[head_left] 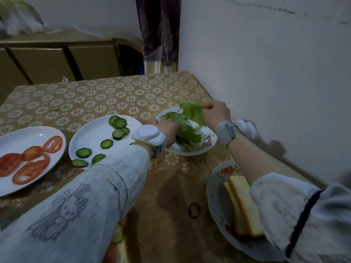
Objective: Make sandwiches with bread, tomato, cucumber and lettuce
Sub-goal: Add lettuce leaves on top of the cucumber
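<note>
Reaching over the table [95, 95], you've got both hands in the lettuce plate [209, 143] at the far right. Your right hand [218, 111] has its fingers curled tight around the end of a lettuce leaf [191, 111], holding it up just above the plate. Your left hand [169, 130] is down in the rest of the lettuce [187, 137], fingers buried in the leaves, so honestly can't tell if it's gripping anything or just pressing on the pile.

Left of that is the cucumber plate [91, 135] with cucumber slices [118, 123] scattered on it, one or two hanging right at the near rim. Further left, the tomato plate [38, 131] has tomato slices [30, 160] overlapping each other.

Near right there's a flowery plate [216, 188] with bread [241, 202] slices standing on edge, partly hidden by your right sleeve [284, 205]. A black hair tie [194, 210] sits on the table just left of that plate. At the near edge, under your left sleeve [85, 196], something with cucumber and tomato peeks out, too hidden to make out properly.
</note>
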Demonstrator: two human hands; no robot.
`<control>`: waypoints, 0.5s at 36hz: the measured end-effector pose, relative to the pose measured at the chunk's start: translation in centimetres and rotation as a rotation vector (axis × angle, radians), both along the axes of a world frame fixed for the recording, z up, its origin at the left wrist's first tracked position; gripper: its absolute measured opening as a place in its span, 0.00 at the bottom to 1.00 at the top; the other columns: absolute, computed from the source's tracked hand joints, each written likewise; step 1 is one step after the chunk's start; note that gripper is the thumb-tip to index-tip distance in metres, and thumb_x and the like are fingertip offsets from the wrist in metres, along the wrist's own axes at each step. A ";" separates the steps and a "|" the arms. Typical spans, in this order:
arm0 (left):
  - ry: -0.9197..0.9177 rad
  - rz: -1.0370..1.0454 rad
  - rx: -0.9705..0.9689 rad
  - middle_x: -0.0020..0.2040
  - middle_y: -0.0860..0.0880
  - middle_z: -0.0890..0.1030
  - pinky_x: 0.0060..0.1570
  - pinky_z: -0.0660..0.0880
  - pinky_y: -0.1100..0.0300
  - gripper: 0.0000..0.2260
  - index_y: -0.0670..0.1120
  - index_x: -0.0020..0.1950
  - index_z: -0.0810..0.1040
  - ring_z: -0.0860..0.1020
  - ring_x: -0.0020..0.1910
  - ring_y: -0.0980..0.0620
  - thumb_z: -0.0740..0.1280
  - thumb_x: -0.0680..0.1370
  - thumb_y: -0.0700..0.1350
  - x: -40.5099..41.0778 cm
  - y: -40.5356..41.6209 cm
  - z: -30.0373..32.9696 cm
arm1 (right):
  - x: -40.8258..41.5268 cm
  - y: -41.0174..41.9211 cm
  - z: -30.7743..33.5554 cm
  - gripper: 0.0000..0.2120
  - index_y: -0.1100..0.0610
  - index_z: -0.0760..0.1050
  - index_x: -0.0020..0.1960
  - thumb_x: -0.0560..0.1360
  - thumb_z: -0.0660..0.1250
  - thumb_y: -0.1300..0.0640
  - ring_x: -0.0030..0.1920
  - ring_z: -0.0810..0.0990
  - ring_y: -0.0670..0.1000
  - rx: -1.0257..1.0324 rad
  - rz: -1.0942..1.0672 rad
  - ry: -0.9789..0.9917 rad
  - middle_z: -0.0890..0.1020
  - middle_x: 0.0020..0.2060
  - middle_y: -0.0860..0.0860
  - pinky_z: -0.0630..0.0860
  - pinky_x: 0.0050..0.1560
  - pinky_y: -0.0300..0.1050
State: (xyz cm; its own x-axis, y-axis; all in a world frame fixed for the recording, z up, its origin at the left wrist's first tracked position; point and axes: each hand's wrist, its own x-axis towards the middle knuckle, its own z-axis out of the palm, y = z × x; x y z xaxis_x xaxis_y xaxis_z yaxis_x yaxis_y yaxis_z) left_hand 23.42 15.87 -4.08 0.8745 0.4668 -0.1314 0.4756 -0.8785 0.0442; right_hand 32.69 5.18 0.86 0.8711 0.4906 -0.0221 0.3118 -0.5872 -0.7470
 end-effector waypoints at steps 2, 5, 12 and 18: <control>-0.007 0.003 0.010 0.65 0.46 0.71 0.67 0.60 0.43 0.18 0.53 0.68 0.72 0.65 0.69 0.44 0.56 0.80 0.39 0.2 0.2 -0.3 | 0.1 0.1 -0.1 0.15 0.59 0.77 0.60 0.76 0.60 0.63 0.55 0.78 0.57 -0.009 -0.005 -0.002 0.79 0.58 0.56 0.74 0.52 0.45; -0.023 0.018 0.007 0.62 0.45 0.71 0.68 0.60 0.42 0.16 0.53 0.63 0.76 0.66 0.67 0.44 0.57 0.80 0.40 0.5 0.4 -0.3 | 0.1 0.2 -0.2 0.13 0.64 0.75 0.58 0.75 0.59 0.64 0.45 0.73 0.55 -0.027 0.002 -0.015 0.79 0.56 0.60 0.69 0.42 0.44; -0.207 0.071 -0.052 0.61 0.45 0.73 0.65 0.61 0.47 0.11 0.48 0.59 0.76 0.70 0.64 0.44 0.57 0.80 0.43 0.3 0.2 0.8 | 0.3 0.1 -0.6 0.04 0.55 0.68 0.46 0.75 0.59 0.63 0.44 0.71 0.53 0.011 -0.047 0.075 0.72 0.42 0.52 0.67 0.35 0.41; -0.386 0.226 -0.175 0.58 0.43 0.79 0.64 0.63 0.50 0.11 0.44 0.60 0.73 0.76 0.58 0.42 0.57 0.80 0.42 -1.5 0.3 2.9 | -0.8 0.2 0.9 0.17 0.58 0.67 0.66 0.77 0.58 0.63 0.55 0.75 0.55 0.093 -0.095 0.148 0.74 0.62 0.56 0.69 0.50 0.42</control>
State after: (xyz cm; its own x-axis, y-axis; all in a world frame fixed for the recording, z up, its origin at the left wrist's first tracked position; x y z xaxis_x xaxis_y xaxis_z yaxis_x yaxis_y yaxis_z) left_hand 21.91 16.19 -1.14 0.7540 0.6507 0.0899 0.5734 -0.7188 0.3932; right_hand 31.89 5.37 1.77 0.9042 0.4123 -0.1115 0.1413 -0.5351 -0.8329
